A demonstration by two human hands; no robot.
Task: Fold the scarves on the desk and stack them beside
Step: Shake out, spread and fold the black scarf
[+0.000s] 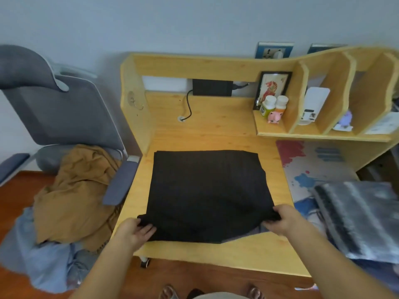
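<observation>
A black scarf [205, 190] lies spread flat on the wooden desk [216, 124], folded into a broad rectangle. My left hand [136, 230] grips its near left corner. My right hand [282, 219] pinches its near right corner, which is lifted a little off the desk. A folded grey striped scarf [358, 216] lies at the desk's right end. On the grey chair [64, 113] to the left, a mustard scarf [73, 190] and a light blue scarf [41, 262] hang in a loose heap.
A paint-splash mat [306, 167] covers the desk's right part. A shelf unit [336, 87] at the back right holds two bottles [274, 104], a pink toy, a framed picture and papers. A black cable [189, 104] runs across the back. Wooden floor lies below.
</observation>
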